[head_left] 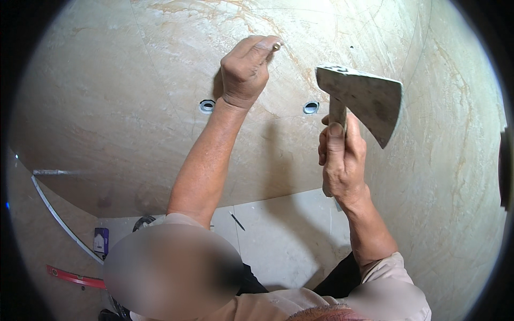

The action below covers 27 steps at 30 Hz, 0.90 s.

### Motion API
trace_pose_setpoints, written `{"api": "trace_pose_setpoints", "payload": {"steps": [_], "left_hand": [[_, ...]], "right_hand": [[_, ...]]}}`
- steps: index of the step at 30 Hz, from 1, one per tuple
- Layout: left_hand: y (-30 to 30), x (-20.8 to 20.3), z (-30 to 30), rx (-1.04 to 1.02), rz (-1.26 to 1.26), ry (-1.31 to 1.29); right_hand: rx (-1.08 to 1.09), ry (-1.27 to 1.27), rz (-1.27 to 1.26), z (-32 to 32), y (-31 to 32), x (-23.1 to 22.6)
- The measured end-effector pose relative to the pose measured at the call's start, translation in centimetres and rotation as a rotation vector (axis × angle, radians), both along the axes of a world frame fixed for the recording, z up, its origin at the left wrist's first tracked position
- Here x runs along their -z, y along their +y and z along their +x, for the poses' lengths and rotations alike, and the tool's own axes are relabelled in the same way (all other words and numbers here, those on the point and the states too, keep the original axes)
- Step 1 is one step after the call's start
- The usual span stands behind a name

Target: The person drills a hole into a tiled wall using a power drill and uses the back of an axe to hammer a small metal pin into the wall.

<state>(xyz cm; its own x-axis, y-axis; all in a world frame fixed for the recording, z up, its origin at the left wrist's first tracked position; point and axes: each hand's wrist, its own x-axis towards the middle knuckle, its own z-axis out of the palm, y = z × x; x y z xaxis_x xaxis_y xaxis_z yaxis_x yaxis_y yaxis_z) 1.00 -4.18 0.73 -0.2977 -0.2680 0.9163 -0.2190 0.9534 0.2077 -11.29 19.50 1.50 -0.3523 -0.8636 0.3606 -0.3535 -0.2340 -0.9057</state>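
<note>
My left hand (245, 72) is closed against the beige marbled tile wall (176, 64). Its thumb and fingers pinch a small metal rod (276, 47), of which only the round, brass-coloured end shows. To the right, my right hand (342, 158) is wrapped round the handle of a hatchet (360, 96), its thumb lying along the handle. The hatchet's head is raised above the fist, its wide, worn blade facing right and its blunt end toward the left hand. The lower handle is mostly hidden by my fingers.
Two round pipe openings, a left one (207, 106) and a right one (310, 107), sit in the wall below my hands. A small dark hole (352, 47) lies above the hatchet. On the floor are a thin black stick (237, 221), a purple box (100, 241) and a red spirit level (75, 277).
</note>
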Motion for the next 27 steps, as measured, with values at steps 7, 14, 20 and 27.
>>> {"api": "trace_pose_setpoints", "payload": {"steps": [7,14,20,27], "left_hand": [[1.4,-1.4,-1.1,0.013,-0.060,-0.018],[1.7,-1.6,-2.5,0.021,-0.170,-0.004],[1.5,-1.8,-3.3,0.029,-0.157,-0.051],[0.0,-1.1,-3.7,0.002,-0.069,0.013]], "right_hand": [[0.160,0.361,-0.214,0.1,-2.7,-1.4],[0.239,0.274,-0.079,0.6,-2.2,-3.4],[0.228,0.390,-0.117,-1.0,-2.7,-2.7],[0.214,0.304,-0.050,-2.3,-3.4,-2.9]]}}
